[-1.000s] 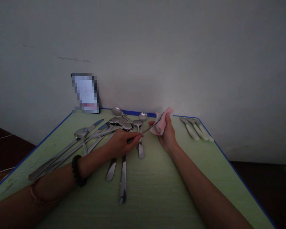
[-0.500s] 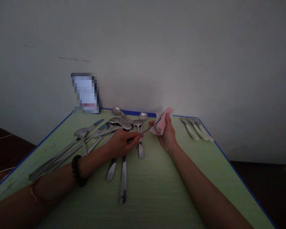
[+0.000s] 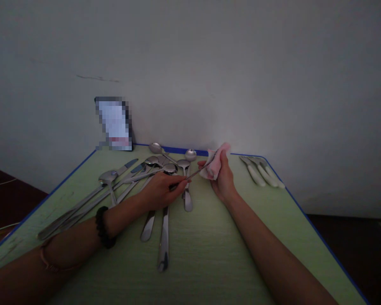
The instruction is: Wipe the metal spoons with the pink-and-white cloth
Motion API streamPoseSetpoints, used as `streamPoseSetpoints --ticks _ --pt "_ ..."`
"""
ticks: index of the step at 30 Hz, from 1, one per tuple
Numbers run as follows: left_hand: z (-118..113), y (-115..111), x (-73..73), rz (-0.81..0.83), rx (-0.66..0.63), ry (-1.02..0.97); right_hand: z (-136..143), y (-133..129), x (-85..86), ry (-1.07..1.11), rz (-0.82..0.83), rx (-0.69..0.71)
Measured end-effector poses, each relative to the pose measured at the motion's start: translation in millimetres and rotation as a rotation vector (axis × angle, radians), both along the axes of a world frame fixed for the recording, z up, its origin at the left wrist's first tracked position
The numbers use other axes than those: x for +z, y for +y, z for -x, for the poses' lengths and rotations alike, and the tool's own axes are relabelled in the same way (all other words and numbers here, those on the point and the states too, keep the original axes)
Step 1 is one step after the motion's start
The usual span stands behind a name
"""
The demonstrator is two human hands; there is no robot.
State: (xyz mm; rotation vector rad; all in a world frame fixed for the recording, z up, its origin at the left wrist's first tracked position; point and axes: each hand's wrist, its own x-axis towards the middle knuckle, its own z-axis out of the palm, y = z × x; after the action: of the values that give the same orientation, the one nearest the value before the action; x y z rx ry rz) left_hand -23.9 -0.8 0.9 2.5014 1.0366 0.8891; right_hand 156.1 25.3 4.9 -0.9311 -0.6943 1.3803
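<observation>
My left hand (image 3: 163, 189) is closed around one end of a thin metal piece of cutlery (image 3: 195, 173). Its far end is tucked into a pink and white cloth (image 3: 213, 166), so its kind is hidden. The cloth is folded about that end in my right hand (image 3: 225, 180), whose fingers are closed on it. Under and around my left hand lie several metal spoons (image 3: 164, 241) and table knives (image 3: 129, 165), loosely heaped and partly overlapping. One spoon (image 3: 188, 199) lies between the two hands.
At the right back edge, forks with white handles (image 3: 257, 173) lie side by side. A blurred phone-like screen (image 3: 114, 123) leans on the wall at the back left. The pale green table (image 3: 206, 254) has a blue edge and meets the grey wall.
</observation>
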Motion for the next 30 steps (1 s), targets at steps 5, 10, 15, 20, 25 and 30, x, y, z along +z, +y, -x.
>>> streamPoseSetpoints --ticks 5,10,15,20,25,30 --pt "-0.1 0.2 -0.3 0.001 0.005 0.000 0.1 0.1 -0.1 0.001 0.004 0.005" --pt "0.1 0.5 -0.6 -0.001 0.010 0.012 -0.2 0.9 -0.6 0.001 0.011 0.001" --pt "-0.3 -0.1 0.1 0.009 -0.004 -0.006 0.0 0.1 -0.6 -0.005 0.004 -0.001" --pt "-0.4 0.1 -0.5 0.004 -0.002 -0.009 -0.1 0.7 -1.1 0.001 -0.001 0.003" --pt "-0.3 0.3 -0.2 -0.005 -0.002 -0.013 -0.2 1.2 -0.7 0.006 0.003 0.004" --pt "-0.4 -0.1 0.8 -0.001 -0.005 -0.013 0.0 1.3 -0.8 0.009 -0.005 0.000"
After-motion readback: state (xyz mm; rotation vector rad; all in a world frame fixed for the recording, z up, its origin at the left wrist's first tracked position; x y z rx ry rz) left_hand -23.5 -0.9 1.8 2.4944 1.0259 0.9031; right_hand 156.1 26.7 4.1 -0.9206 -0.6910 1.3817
